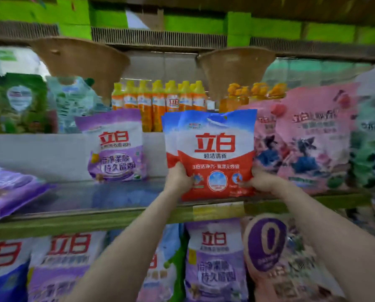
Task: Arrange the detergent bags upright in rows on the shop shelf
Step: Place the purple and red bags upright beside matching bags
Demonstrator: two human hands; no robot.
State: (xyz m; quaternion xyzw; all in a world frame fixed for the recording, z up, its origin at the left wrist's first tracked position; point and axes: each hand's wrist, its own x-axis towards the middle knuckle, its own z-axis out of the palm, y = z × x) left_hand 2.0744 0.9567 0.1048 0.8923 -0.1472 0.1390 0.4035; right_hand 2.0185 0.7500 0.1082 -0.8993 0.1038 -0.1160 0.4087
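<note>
Red-and-blue detergent bag (216, 153) stands upright at centre frame on the shop shelf (116, 216), the left hand (180, 176) and right hand (261, 180) gripping its lower corners; apparently a second matching bag (169, 138) sits just behind, pink bags (312, 138) beside.
</note>
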